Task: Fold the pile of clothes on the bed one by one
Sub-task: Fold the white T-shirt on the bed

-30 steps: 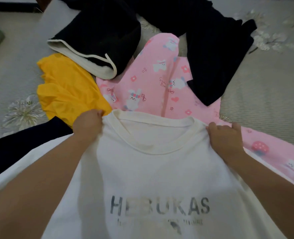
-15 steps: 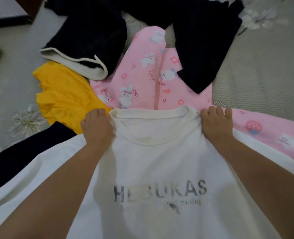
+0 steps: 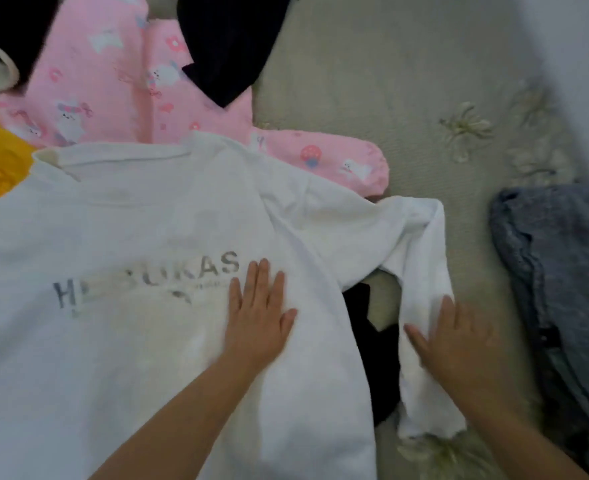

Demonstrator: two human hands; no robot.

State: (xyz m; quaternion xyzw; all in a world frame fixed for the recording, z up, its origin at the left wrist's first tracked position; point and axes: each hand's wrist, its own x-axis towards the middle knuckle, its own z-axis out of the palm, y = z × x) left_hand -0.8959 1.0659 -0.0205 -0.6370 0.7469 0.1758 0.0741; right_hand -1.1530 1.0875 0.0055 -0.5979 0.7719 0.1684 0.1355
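The white sweatshirt (image 3: 140, 244) lies spread front-up on the bed (image 3: 372, 98), her left hand (image 3: 256, 317) flat on its chest, fingers straight, right hand (image 3: 455, 344) open on the sleeve (image 3: 421, 258) at three o'clock.

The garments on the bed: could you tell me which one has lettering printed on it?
The white sweatshirt, spread flat under both hands, carries grey lettering on its chest. The pink garment has only cartoon prints; the yellow, black and denim ones show none.

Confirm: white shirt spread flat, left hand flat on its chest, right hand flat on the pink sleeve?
Not quite. In the head view the right hand lies on the white shirt's own sleeve, not the pink one. The left hand is flat on the chest, as stated.
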